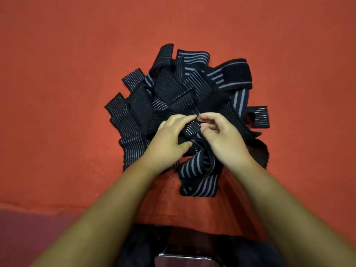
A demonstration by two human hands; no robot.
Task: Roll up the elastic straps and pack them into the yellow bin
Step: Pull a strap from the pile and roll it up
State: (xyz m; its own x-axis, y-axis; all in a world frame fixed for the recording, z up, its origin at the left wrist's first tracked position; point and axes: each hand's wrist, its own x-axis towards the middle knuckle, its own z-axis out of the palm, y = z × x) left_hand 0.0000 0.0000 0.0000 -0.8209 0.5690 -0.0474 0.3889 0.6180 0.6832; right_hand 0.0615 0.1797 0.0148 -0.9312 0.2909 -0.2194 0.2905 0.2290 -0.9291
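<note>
Our left hand (169, 135) and right hand (221, 135) both pinch one striped elastic strap (190, 130) above the strap pile (173, 93).

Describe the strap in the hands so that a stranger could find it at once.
On the red cloth lies a pile of dark striped straps. Over its near half the left hand and right hand meet. The strap is the thin-striped fold between them, the only one gripped.
</note>
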